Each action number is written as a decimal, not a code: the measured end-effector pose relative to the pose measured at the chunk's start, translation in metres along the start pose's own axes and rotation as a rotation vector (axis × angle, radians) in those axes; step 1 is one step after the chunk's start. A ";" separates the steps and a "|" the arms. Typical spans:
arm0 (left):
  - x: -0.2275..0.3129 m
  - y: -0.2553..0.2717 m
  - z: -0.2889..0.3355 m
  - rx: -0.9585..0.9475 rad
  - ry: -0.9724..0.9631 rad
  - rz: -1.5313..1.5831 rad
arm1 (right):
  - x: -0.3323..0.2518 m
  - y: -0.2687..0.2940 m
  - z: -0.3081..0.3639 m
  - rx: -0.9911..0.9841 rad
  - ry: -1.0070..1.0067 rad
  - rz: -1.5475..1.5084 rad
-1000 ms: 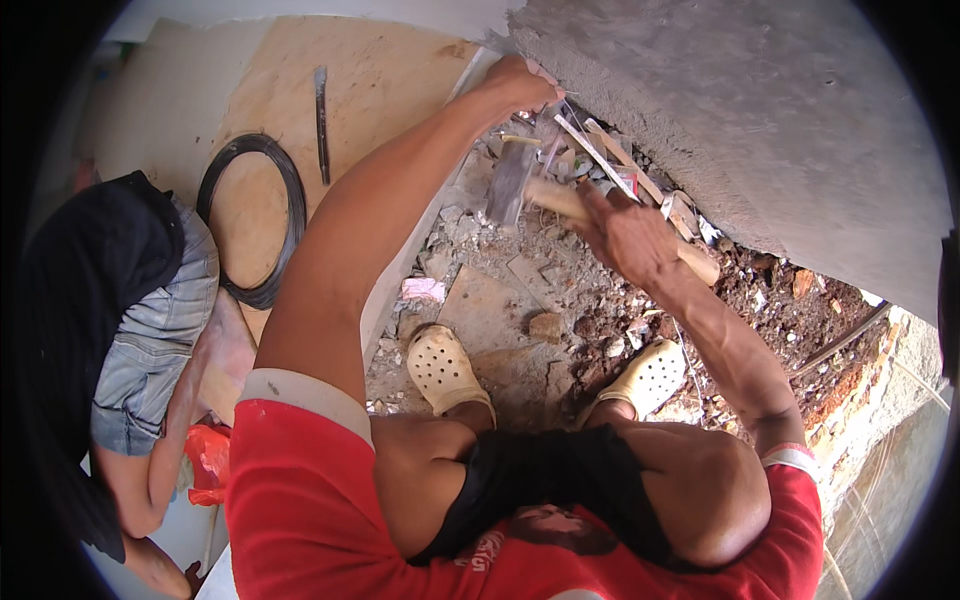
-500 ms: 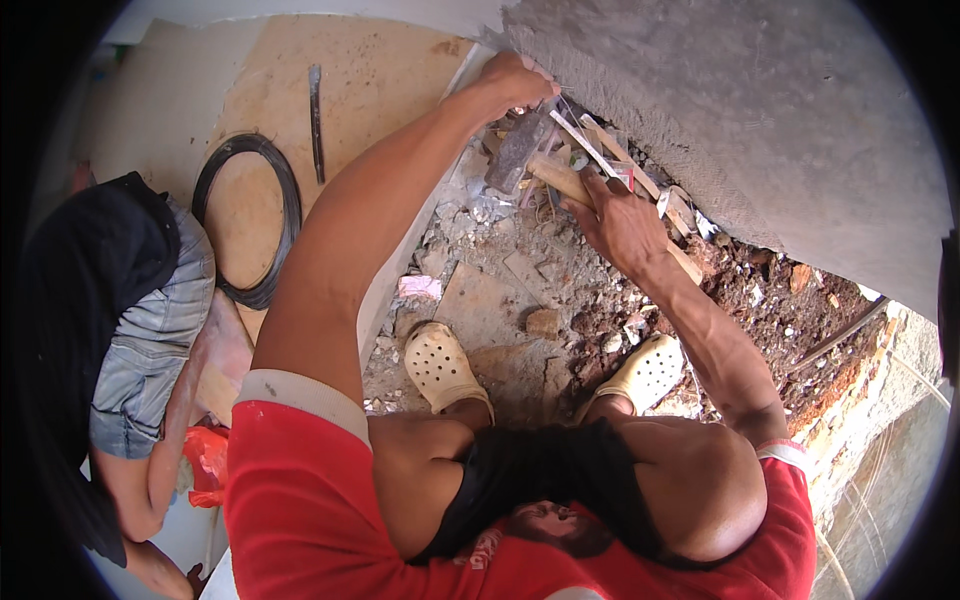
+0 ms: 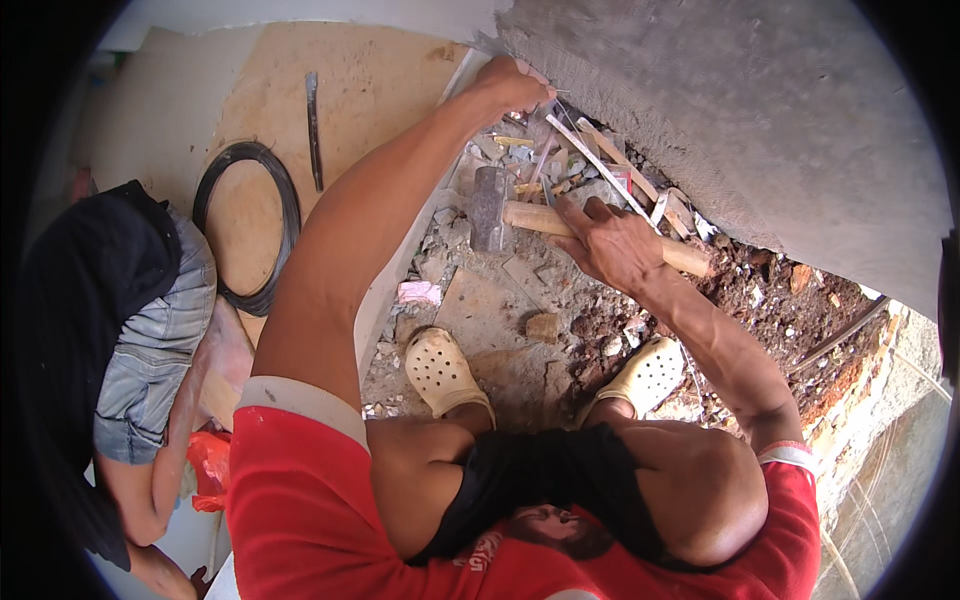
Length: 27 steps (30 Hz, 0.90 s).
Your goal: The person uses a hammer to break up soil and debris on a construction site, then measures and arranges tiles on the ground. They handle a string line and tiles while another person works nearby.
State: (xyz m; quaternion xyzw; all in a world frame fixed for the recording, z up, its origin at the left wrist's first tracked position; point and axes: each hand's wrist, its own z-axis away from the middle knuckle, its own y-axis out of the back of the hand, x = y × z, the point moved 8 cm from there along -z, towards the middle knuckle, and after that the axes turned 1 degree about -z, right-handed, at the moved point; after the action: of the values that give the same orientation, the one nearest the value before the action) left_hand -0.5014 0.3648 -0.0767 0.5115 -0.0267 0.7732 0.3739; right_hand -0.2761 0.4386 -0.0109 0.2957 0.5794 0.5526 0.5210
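My right hand (image 3: 615, 240) is closed on a hammer, gripping its pale wooden handle (image 3: 535, 217). The blocky grey hammer head (image 3: 490, 208) points left, over the rubble and below my other hand. At the foot of the grey wall, my left hand (image 3: 515, 85) has its fingers closed in a pinch against the wall's lower edge. A thin, wire-like piece (image 3: 562, 92) shows at its fingertips; its full shape is too small to make out.
Broken wood strips (image 3: 625, 160) lie along the grey wall (image 3: 720, 110). Rubble surrounds my cream clogs (image 3: 440, 370). A black cable coil (image 3: 207, 200) and a dark rod (image 3: 314, 130) rest on a tan board at left. Another person (image 3: 150, 330) bends close by at left.
The hammer has swung away from the wall, its head moving down and slightly left, toward me. My left hand stays at nearly the same spot.
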 end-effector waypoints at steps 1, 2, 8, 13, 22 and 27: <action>-0.003 0.002 -0.002 0.000 -0.003 0.005 | 0.009 0.003 -0.003 -0.016 -0.094 -0.054; -0.007 0.003 -0.003 0.000 -0.005 0.010 | 0.021 0.008 -0.008 -0.032 -0.186 -0.108; -0.007 0.001 -0.004 -0.032 0.000 0.069 | 0.038 0.011 0.003 -0.005 -0.287 -0.217; -0.006 -0.002 -0.002 -0.002 -0.054 0.068 | 0.048 0.032 0.027 0.234 -0.328 -0.353; 0.009 -0.010 0.038 0.160 -0.301 0.174 | -0.029 0.130 -0.108 0.024 -0.120 -0.557; 0.010 -0.007 0.049 0.188 -0.244 0.137 | -0.065 0.097 -0.187 -0.113 -0.145 -0.446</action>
State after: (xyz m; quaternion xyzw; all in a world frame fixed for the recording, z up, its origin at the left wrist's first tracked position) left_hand -0.4612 0.3547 -0.0476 0.6314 -0.0342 0.7281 0.2646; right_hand -0.4545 0.3374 0.0700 0.1696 0.5598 0.4325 0.6861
